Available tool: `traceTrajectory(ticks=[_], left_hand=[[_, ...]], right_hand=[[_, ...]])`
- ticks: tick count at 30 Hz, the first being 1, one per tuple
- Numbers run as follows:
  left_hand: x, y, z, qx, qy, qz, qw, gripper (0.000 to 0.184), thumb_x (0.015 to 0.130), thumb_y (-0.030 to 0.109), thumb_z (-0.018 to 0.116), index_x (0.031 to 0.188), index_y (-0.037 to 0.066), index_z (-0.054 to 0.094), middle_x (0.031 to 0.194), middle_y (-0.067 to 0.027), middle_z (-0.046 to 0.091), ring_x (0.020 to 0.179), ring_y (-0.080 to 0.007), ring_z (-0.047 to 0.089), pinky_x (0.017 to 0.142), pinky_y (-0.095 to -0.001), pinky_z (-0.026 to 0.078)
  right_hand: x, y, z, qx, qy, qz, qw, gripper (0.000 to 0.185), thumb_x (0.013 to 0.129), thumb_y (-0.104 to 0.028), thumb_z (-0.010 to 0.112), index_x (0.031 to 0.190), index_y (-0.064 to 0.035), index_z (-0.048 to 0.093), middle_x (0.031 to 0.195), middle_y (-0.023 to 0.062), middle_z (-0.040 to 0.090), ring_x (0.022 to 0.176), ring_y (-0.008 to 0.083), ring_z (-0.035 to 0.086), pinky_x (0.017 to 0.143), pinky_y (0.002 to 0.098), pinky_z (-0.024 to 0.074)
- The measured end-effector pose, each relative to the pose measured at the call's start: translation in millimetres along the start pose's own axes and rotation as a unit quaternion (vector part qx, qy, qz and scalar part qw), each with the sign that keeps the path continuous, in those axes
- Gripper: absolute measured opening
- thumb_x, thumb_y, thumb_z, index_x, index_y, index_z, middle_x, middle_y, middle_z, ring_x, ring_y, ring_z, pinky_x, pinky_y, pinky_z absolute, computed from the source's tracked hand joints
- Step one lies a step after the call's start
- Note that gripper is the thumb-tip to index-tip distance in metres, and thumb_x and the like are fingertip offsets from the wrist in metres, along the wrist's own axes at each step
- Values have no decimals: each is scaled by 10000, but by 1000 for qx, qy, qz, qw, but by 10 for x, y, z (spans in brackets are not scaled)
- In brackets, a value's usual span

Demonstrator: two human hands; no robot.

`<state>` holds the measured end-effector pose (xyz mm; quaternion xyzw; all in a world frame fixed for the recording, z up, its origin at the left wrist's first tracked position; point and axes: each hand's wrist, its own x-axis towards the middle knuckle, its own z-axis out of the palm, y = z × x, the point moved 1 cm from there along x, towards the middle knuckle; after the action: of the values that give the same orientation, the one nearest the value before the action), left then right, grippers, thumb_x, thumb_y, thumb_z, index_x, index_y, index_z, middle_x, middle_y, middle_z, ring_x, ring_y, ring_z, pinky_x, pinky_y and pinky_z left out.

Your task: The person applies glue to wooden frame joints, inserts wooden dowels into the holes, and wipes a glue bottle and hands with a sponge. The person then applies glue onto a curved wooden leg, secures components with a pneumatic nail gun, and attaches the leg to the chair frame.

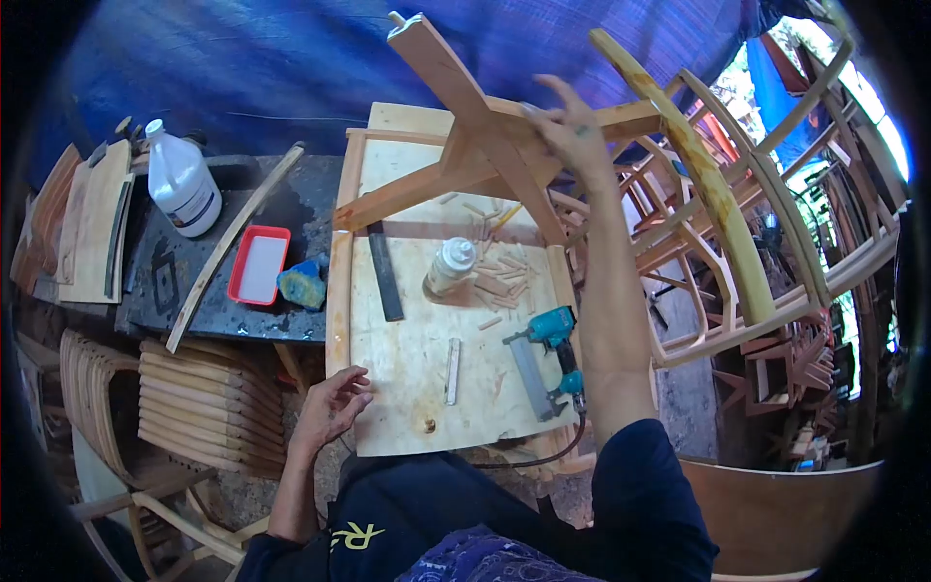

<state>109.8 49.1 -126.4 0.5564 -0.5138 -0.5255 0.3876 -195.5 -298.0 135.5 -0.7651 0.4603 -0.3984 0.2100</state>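
My right hand [572, 131] is raised at a wooden frame [485, 145] of crossed pieces above the workbench [398, 427]. Its fingers are apart, with the index finger stretched out; the palm side is hidden. My left hand [332, 405] hovers by the bench's near left edge, fingers curled loosely and apart, nothing in it. On the bench lie a teal nail gun [551, 354], a nail strip [453, 371], a dark flat strip [385, 272] and several small wooden pegs [504, 276]. A glue bottle [451, 267] stands among them.
To the left, a dark table [223, 315] holds a white jug [182, 184], a red tray [259, 265], a blue and yellow lump [303, 285] and a curved wooden strip [233, 247]. Stacked curved wood [208, 407] sits below. Chair frames [698, 213] crowd the right.
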Motion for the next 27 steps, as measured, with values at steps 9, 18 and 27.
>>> traceTrajectory(ticks=[9, 18, 27], left_hand=[[114, 184, -12, 18, -18, 6, 1000, 431, 928, 99, 754, 1331, 18, 624, 1102, -86, 732, 886, -117, 696, 752, -271, 561], [185, 116, 56, 7, -31, -3, 999, 446, 924, 110, 761, 1338, 23, 620, 1104, -87, 733, 853, -112, 692, 725, -268, 553], [141, 136, -73, 22, -20, 27, 999, 450, 926, 163, 761, 1336, 35, 625, 1089, -70, 729, 865, -106, 686, 742, -268, 548]], right_hand=[[9, 431, -1296, -446, 112, 108, 881, 884, 880, -364, 771, 1593, -87, 328, 1211, 277, 692, 1151, 412, 670, 974, 506, 533], [141, 410, -1330, -532, 59, 140, 833, 877, 865, -393, 773, 1587, -117, 360, 1303, 277, 654, 1222, 430, 630, 1033, 501, 499], [-108, 344, -1364, -478, 81, 83, 871, 776, 869, -322, 789, 1529, -116, 437, 1175, 219, 709, 1124, 361, 684, 927, 465, 540]])
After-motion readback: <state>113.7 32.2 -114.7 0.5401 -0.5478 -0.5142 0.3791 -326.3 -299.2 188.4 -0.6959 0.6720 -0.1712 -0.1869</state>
